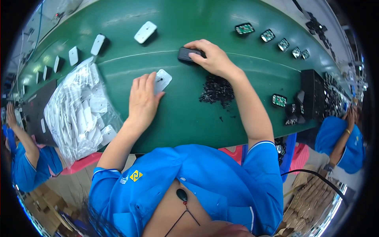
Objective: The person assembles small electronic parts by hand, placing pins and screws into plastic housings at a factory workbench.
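Note:
My left hand (143, 100) is over the near left part of a thin white plate (163, 80) with rounded corners and a dark spot near its middle. Its fingers lie along one side and the thumb is at the near edge. Farther off and to the right, my right hand (211, 58) grips a small black rectangular case (184, 54), fingers round the far side and thumb across the top. The case's right end is hidden by the hand. A loose pile of small black parts (216, 90), too small to make out, lies just below my right wrist.
A clear plastic bag (81, 112) of white plates is at left. White-topped black cases (145, 32) line the far left; open cases with green circuit boards (244, 28) line the far right. A black bin (311, 94) stands right, near another open case (279, 100). Co-workers (341, 138) sit both sides.

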Available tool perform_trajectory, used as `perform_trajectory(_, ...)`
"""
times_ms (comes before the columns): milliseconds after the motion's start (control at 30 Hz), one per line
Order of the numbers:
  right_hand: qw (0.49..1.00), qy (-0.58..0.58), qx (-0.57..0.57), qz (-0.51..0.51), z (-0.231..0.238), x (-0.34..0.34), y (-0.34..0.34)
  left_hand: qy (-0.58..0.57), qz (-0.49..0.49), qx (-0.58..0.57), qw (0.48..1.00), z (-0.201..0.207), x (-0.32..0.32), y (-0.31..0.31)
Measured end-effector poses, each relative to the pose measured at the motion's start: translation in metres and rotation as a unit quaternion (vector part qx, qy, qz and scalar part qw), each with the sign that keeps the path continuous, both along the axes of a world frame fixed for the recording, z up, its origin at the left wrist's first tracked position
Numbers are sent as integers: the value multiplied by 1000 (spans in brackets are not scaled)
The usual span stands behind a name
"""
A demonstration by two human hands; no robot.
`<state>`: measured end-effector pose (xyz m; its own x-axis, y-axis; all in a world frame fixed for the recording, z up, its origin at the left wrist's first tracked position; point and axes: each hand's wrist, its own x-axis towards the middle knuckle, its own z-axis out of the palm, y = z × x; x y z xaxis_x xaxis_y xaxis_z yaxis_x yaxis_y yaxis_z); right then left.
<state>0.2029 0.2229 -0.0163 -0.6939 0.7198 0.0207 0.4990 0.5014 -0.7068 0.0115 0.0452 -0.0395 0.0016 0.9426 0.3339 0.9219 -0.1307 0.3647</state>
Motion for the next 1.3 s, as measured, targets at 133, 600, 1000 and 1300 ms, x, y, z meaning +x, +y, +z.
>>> perform_trajectory(133, 987, 4, 157, -16, -12, 6, -17, -50, -78, 10, 996, 1, -9, -1)
perform_trajectory(600, 980, 159, 37, -109, 14, 12, -92, -288, -94, -8, 953, -15, -13, -13)
perform_trajectory(1000, 987, 40, 153, 0, 0, -1, -120, -329, -64, -12, 942, -19, -18, -18)
perform_trajectory(1300, 964, -5, 265, 25, -7, -4, -122, -290, -124, 12, 949, -20, -15, -10)
